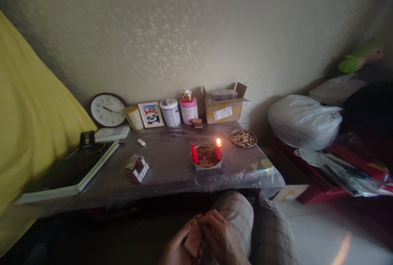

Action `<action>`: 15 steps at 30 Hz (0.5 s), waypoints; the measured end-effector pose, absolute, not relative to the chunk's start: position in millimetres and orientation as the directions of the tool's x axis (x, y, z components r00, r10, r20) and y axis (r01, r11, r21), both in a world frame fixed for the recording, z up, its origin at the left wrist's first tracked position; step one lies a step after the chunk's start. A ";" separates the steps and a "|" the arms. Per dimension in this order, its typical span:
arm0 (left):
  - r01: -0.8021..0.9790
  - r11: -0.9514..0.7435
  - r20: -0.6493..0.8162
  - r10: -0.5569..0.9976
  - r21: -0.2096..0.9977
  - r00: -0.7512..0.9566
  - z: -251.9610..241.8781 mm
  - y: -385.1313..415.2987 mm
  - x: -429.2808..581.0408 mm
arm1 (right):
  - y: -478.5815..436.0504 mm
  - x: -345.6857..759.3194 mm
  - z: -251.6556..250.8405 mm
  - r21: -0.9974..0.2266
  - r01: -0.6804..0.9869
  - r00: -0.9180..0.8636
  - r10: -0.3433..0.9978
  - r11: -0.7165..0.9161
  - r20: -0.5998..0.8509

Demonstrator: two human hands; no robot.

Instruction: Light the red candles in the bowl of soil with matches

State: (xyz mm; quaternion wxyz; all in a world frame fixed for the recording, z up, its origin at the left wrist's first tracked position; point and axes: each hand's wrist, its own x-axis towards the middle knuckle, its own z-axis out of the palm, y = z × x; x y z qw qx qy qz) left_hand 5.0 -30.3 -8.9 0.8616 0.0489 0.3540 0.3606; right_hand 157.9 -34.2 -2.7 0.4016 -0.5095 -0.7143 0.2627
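Observation:
Low in front of my knees, my left hand [178, 245] is closed around a small matchbox [193, 239]. The matchbox is tilted, its top end towards the table. My right hand [221, 234] has its fingers pinched together at that top end; what they hold is too small to make out. Beyond both hands, a round tin [208, 167] filled with brown grains stands on the table. In it are a burning red candle [219, 153] on the right and, on the left, red candles [194, 154] without a flame.
Used matchsticks fill a round dish [247, 145] at the table's right. Along the wall stand a clock [107, 110], a panda picture [151, 115], two tubs [171, 113] and an open cardboard box [225, 110]. A white-tiled block [141, 170] and a large book [70, 171] lie left.

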 end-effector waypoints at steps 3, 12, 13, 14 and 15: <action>-0.620 0.715 -0.572 0.670 0.323 0.474 -7.1 -32.6 6.5 | -36.2 158.9 -6.3 -0.703 0.625 -0.224 0.941 0.338 0.254; -0.568 0.722 -0.573 0.677 0.396 0.462 -9.0 -33.2 3.1 | -38.7 161.2 -9.9 -0.541 0.757 -0.300 0.930 0.367 0.211; -0.565 0.720 -0.591 0.677 0.404 0.439 -8.4 -32.5 3.2 | -38.6 161.6 -10.9 -0.541 0.755 -0.300 0.929 0.370 0.216; -0.564 0.716 -0.603 0.677 0.411 0.422 -7.7 -31.8 3.6 | -38.6 162.0 -11.6 -0.545 0.750 -0.302 0.927 0.376 0.223; -0.558 0.720 -0.613 0.673 0.413 0.414 -6.8 -31.3 4.3 | -38.7 162.5 -11.9 -0.550 0.743 -0.303 0.924 0.381 0.231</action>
